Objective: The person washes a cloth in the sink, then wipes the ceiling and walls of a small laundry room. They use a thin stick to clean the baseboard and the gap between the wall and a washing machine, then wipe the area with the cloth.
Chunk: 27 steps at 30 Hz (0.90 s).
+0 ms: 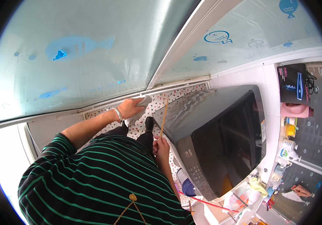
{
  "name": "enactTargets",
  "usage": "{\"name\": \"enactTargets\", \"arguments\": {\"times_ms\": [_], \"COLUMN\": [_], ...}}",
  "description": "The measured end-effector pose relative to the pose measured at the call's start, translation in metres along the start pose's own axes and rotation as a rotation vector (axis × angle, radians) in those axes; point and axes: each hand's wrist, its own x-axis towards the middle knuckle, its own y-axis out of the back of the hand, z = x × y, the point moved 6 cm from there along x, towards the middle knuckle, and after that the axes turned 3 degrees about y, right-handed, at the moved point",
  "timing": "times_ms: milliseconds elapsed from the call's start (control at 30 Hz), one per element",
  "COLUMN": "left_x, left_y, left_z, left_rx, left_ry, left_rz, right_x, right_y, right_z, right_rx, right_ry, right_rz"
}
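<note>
My left hand [130, 108], with a bangle at the wrist, grips a grey cloth [144, 105] just under the bottom rail of the frosted glass panel [93, 73]. In my right hand [161, 145] is a thin wooden stick [164, 118], held near its lower end and pointing away from me, beside the washing machine [225, 126]. The stick's far tip is over the speckled floor. A bit of white material [126, 122] shows below the cloth, close to my dark trousers.
A white frame post [178, 45] divides the glass panels. The washing machine takes up the right side. A blue bucket [188, 188] and a red rod [208, 203] are by its near corner. Shelves at the far right hold bottles [287, 153] and a boxed clipper [292, 84].
</note>
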Motion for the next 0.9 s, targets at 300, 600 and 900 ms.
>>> {"name": "enactTargets", "arguments": {"times_ms": [300, 600, 900], "left_x": [-0.015, 0.011, 0.057], "left_y": [0.003, -0.036, -0.101], "left_z": [-0.013, 0.060, 0.127], "left_rx": [0.115, 0.154, 0.149], "left_ry": [-0.083, -0.318, -0.411], "left_rz": [-0.026, -0.140, -0.538], "right_x": [0.019, -0.087, -0.165], "right_y": [0.020, 0.044, 0.141], "right_z": [0.049, -0.050, -0.079], "right_rx": [-0.292, -0.516, -0.733], "right_ry": [0.203, 0.629, 1.044], "right_rz": [0.254, 0.663, 1.409]}}
